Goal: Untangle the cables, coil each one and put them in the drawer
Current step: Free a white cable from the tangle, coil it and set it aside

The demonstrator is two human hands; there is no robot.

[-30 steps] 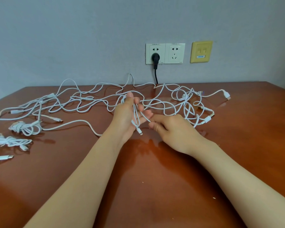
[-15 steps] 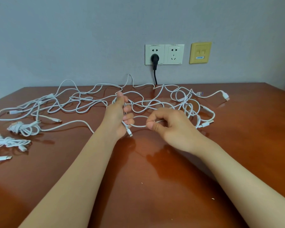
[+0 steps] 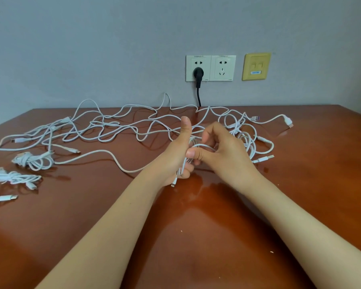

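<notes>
One broad reddish-brown surface [image 3: 196, 230] fills most of what I see, and it meets a grey wall [image 3: 92, 49] at its far edge. Across the far half of it sprawls the tangle of white cables [image 3: 113, 130], looping from the left edge over to a plug end lying out on the right [image 3: 288, 122]; the strands cross so often that I cannot tell how many there are.

Both my forearms reach in from below and meet at the near side of that tangle. My left hand [image 3: 175, 155] has its fingers [image 3: 186, 172] curled round a few turns of one cable, thumb standing straight up, and a small connector [image 3: 174, 182] hangs out below the fist. My right hand [image 3: 223, 151] is right against it, thumb and curled fingers [image 3: 208, 134] pinching a loop of the same cable.

Off to the left, apart from the tangle, lie a coiled bundle [image 3: 32, 160], a second bundle [image 3: 13, 177] nearer me, and part of a third cable [image 3: 0, 199] at the picture's edge.

On the wall sit a white double socket [image 3: 221, 68] with a black plug [image 3: 198, 73] in its left half, and a yellow plate [image 3: 256, 66] beside it. Just right of my right hand a USB connector [image 3: 265, 158] rests on the wood.
</notes>
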